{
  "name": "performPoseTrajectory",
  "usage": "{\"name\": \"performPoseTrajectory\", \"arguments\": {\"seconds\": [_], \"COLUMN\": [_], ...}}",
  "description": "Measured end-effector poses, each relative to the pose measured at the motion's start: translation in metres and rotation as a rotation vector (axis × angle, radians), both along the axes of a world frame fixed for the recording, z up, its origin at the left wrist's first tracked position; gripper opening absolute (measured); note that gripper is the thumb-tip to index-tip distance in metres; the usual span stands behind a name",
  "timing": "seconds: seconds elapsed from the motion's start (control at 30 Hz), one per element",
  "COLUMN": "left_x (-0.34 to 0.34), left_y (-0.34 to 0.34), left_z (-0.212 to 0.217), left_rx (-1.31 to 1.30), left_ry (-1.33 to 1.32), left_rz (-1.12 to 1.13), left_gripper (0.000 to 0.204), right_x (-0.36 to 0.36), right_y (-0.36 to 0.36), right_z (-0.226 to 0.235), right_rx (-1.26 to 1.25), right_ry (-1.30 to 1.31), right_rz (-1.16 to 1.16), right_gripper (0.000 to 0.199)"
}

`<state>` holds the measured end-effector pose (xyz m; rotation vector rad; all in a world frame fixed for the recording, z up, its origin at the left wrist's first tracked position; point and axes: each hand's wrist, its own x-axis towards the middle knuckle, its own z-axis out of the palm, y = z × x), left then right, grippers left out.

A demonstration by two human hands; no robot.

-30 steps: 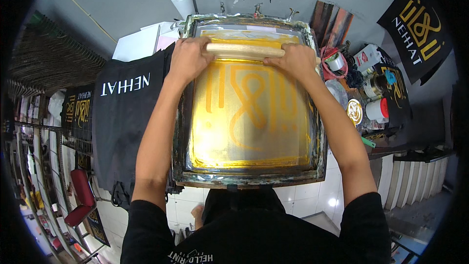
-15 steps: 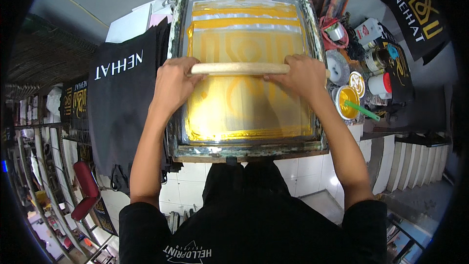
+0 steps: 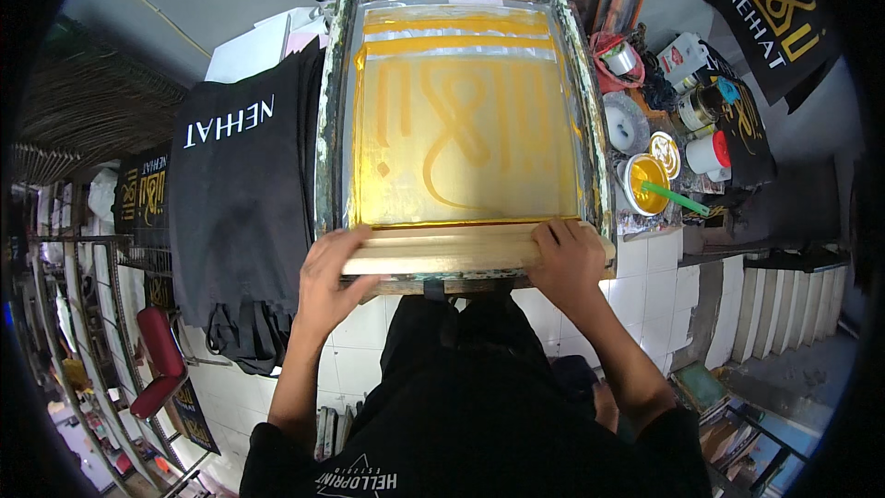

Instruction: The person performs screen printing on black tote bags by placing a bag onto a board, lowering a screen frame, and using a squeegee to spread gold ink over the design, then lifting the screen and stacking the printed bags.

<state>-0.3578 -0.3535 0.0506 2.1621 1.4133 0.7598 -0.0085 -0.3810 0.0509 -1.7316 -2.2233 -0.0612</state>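
A wooden squeegee lies across the near end of a framed printing screen. My left hand grips its left end, fingers on the far side and thumb on the near side. The right end is held in my right hand, with the fingers curled over it. Gold ink forms a line along the squeegee's far edge. Beyond it, a large curling design shows through the thinly coated mesh. Thicker gold bands cross the far end of the screen.
Black fabric bags with white lettering are stacked on the left. To the right stand a tub of gold ink with a green-handled stirrer, a round lid and several containers. A red chair is at lower left.
Both hands have drawn the squeegee from the middle of the screen toward me, to its near edge. The design on the mesh is now uncovered, and the ink has gathered at the squeegee.
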Motion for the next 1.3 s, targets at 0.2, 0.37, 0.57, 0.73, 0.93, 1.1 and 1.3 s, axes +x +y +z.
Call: {"name": "performPoseTrajectory", "arguments": {"seconds": [0.2, 0.37, 0.57, 0.73, 0.93, 1.1, 1.3], "left_x": [-0.033, -0.035, 0.006, -0.01, -0.04, -0.092, -0.1], "left_y": [-0.01, 0.006, 0.071, 0.07, -0.006, 0.041, 0.049], "left_z": [-0.05, 0.019, 0.105, 0.007, -0.043, -0.08, -0.073], "left_rx": [0.371, 0.618, 0.599, -0.11, -0.266, -0.107, -0.19], "left_ry": [0.229, -0.218, -0.732, 0.125, 0.107, 0.391, 0.041], "left_rz": [0.035, 0.163, 0.174, 0.253, 0.462, 0.558, 0.709], "left_gripper": [0.144, 0.14, 0.12, 0.096, 0.075, 0.074, 0.04], "right_x": [0.007, 0.01, 0.019, 0.023, 0.029, 0.039, 0.047], "right_y": [-0.006, 0.008, 0.089, 0.16, 0.228, 0.252, 0.275], "right_z": [0.008, 0.091, 0.223, 0.304, 0.354, 0.381, 0.387], "right_rx": [0.096, 0.437, 0.702, 0.706, 0.641, 0.615, 0.576], "right_ry": [0.084, 0.102, 0.079, -0.107, -0.103, -0.103, -0.126], "right_rz": [0.05, 0.043, 0.021, -0.077, -0.07, -0.081, -0.118], "right_gripper": [0.036, 0.036, 0.029, 0.047, 0.047, 0.046, 0.046]}}
